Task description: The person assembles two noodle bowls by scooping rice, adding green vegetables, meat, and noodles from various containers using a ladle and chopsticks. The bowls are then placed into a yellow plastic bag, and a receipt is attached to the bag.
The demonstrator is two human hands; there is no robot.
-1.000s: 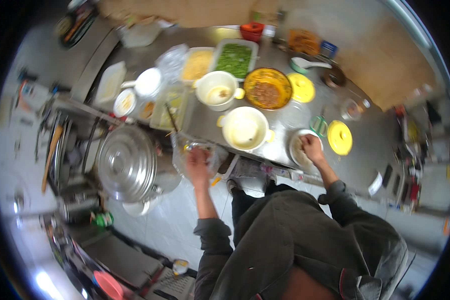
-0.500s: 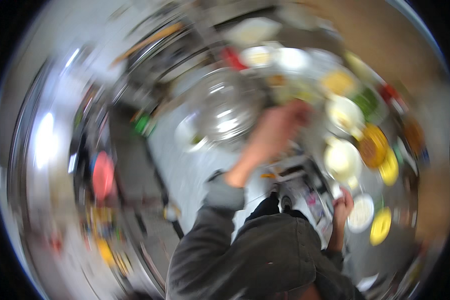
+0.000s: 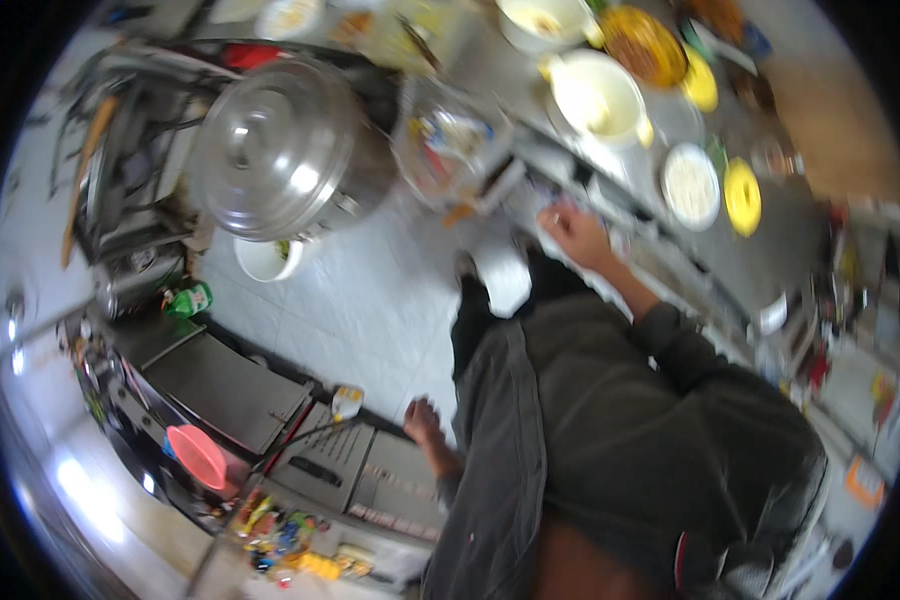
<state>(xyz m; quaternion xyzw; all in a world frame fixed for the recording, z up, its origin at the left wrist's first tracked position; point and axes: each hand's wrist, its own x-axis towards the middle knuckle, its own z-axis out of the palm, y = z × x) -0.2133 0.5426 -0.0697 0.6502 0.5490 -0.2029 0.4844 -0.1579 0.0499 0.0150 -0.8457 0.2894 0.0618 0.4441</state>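
Note:
My left hand (image 3: 425, 422) hangs low beside my dark jacket, over the pale tiled floor (image 3: 360, 310) and next to a grey cabinet (image 3: 370, 475); it holds nothing, its fingers loosely apart. At the front edge of the steel counter (image 3: 760, 270) is my right hand (image 3: 574, 235), just below a white bowl (image 3: 595, 95). Blur hides whether its fingers grip anything. A clear plastic container (image 3: 450, 145) with colourful contents stands left of that hand.
A big steel pot with a domed lid (image 3: 280, 150) stands at upper left, a white bucket (image 3: 270, 260) under it. On the counter sit a yellow bowl of food (image 3: 645, 40), a white dish (image 3: 690, 182) and a yellow lid (image 3: 741, 195). A pink basin (image 3: 198, 455) lies lower left.
The view has swung round and tilted. My left hand has left the clear container and dropped to my side. My right hand came from the counter top to its front edge.

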